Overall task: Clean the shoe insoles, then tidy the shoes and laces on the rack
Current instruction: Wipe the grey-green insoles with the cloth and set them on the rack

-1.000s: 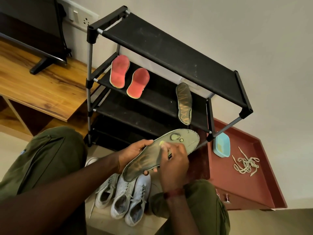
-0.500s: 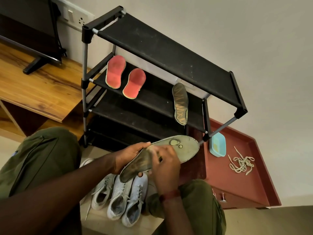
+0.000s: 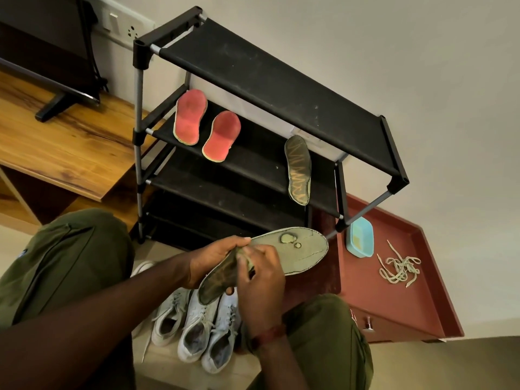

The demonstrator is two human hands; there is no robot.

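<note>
My left hand (image 3: 213,257) grips a grey-green insole (image 3: 298,251) by its edge, held flat in front of the black shoe rack (image 3: 270,83). My right hand (image 3: 261,280) presses a small pale wad, only partly visible, onto the insole's middle. Two wet spots mark the toe end. On the rack's second shelf lie two red insoles (image 3: 206,126) and a dark worn insole (image 3: 298,170). Three pale sneakers (image 3: 197,330) stand on the floor below my hands. Loose laces (image 3: 399,267) lie on a red tray-topped cabinet (image 3: 422,299).
A light blue dish (image 3: 360,237) sits on the red cabinet next to the rack's right leg. A wooden TV bench (image 3: 56,142) with a TV stands to the left. My knees in green trousers flank the sneakers.
My right hand has slid back along the insole from the toe part toward the middle. The left hand keeps its hold. The view shifted slightly.
</note>
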